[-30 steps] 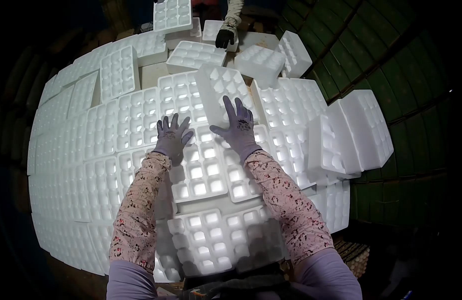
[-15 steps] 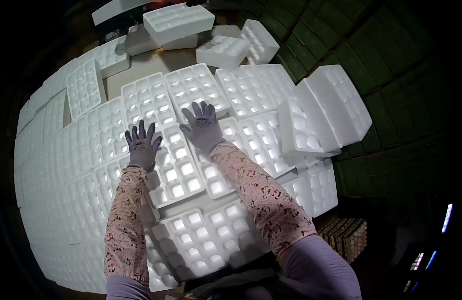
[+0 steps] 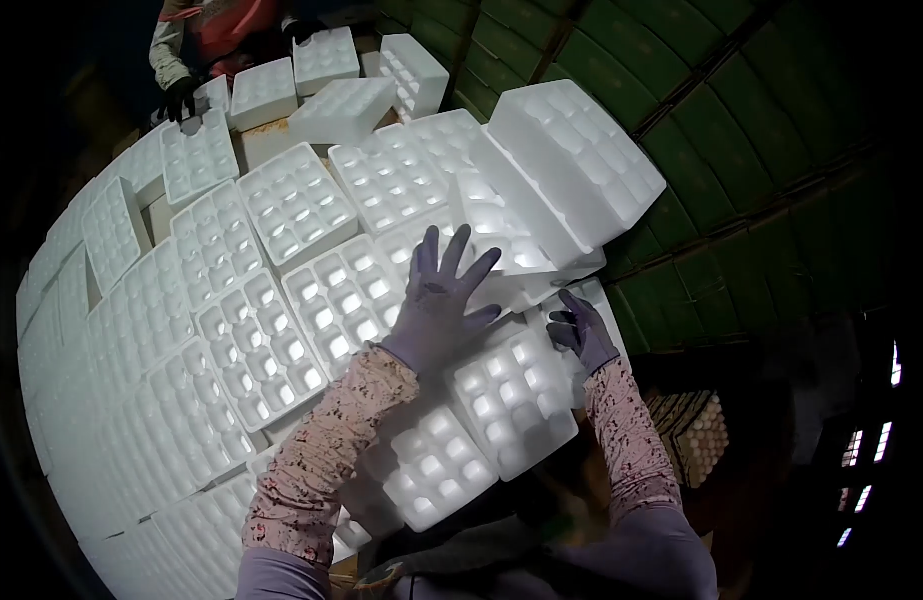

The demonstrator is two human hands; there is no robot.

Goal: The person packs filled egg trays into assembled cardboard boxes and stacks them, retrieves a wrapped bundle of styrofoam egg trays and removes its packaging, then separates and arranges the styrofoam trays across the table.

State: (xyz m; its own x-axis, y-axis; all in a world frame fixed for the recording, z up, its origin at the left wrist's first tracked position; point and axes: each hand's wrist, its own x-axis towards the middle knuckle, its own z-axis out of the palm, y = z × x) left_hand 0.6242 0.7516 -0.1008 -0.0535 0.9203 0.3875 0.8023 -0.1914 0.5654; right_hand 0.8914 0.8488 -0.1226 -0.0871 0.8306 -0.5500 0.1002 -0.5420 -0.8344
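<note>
My left hand point(image 3: 439, 305), in a grey-purple glove, is spread wide over the white foam trays with square hollows. It is nearest the foam tray point(image 3: 343, 300) under and left of it; whether it touches is unclear. My right hand point(image 3: 583, 332), gloved alike, has its fingers apart and slightly bent. It is beside a foam tray point(image 3: 511, 395) and just below the tilted foam trays point(image 3: 571, 150) stacked at the right. Nothing shows in either hand.
A co-worker's dark-gloved hand point(image 3: 181, 97) rests at a far tray point(image 3: 199, 160). Loose foam trays point(image 3: 343, 108) lie at the back. Green stacked boxes point(image 3: 721, 150) form a wall at the right. Stacked trays of eggs point(image 3: 706, 440) stand low at the right.
My view has shifted right. Both hands have moved right and nearer me, the right one to below the tilted trays. A co-worker has come into view at the top.
</note>
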